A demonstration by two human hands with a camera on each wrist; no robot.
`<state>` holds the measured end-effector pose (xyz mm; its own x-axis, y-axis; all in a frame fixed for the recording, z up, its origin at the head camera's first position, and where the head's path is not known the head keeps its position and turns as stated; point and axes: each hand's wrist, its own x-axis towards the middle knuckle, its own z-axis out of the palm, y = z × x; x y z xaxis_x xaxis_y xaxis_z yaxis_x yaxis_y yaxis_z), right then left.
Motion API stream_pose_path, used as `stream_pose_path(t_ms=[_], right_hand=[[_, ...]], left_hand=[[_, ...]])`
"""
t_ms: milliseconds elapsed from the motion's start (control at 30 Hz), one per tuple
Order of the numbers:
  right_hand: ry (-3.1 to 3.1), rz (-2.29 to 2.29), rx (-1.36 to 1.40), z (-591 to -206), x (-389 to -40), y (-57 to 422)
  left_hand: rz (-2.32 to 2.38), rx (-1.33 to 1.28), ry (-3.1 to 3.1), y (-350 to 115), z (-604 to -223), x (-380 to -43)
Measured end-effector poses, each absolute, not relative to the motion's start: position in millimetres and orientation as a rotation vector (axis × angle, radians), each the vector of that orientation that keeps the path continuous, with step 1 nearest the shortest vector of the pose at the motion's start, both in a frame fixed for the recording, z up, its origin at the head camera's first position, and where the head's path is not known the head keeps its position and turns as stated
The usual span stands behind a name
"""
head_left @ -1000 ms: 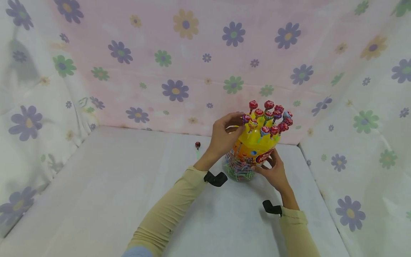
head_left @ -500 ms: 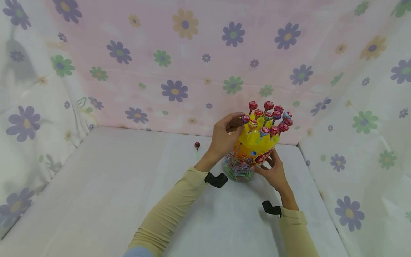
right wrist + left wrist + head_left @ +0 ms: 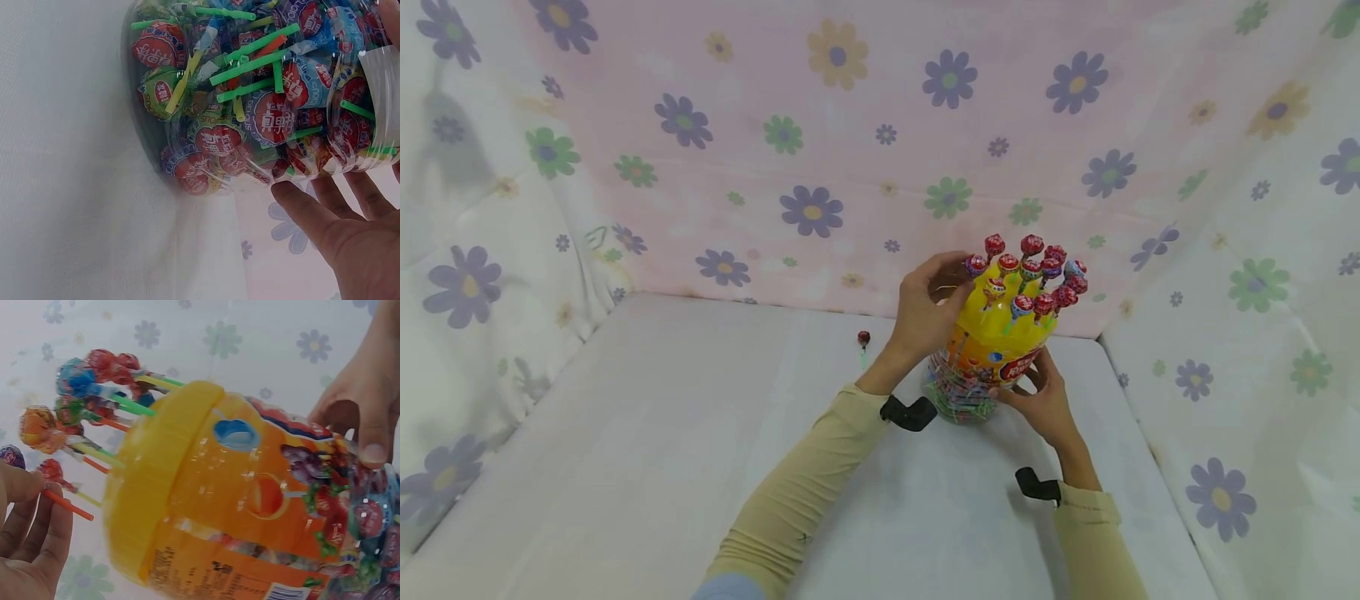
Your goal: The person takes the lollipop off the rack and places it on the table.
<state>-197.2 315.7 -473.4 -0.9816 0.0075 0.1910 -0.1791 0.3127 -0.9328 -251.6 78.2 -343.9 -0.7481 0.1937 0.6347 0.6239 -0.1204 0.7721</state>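
A large clear lollipop jar [image 3: 981, 358] with an orange label and yellow lid [image 3: 147, 481] stands tilted on the table. Several wrapped lollipops stick out of the lid's top. Between thumb and fingers, my left hand [image 3: 925, 312] pinches a purple-wrapped lollipop [image 3: 975, 265]. Its orange stick [image 3: 69, 505] points at the lid; the free end shows just apart from it in the left wrist view. Low on the jar's right side, my right hand [image 3: 1041, 408] holds it with thumb and fingers spread around the wall. More lollipops [image 3: 269, 119] fill the clear lower part.
One loose lollipop [image 3: 863, 338] with a dark red head and green stick lies on the white table [image 3: 662, 450], left of the jar. Flower-patterned cloth [image 3: 760, 167] hangs behind the table and along both sides.
My left hand has risen slightly, bringing the purple-wrapped lollipop up with it. My right hand and the jar hold almost the same position.
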Motion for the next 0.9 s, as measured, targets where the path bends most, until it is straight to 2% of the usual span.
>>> stream_pose_path(t_ms=[300,900], right_hand=[[-2.421,1.741,0.139,-472.4,-197.0,314.6],[-2.420,1.746,0.174,-471.8,-196.7,314.9]], left_hand=[[-2.013,-0.892,-1.840,65.3,-341.8,-247.9],[-2.049,-0.845,-1.920,35.7,-362.5,-248.6]])
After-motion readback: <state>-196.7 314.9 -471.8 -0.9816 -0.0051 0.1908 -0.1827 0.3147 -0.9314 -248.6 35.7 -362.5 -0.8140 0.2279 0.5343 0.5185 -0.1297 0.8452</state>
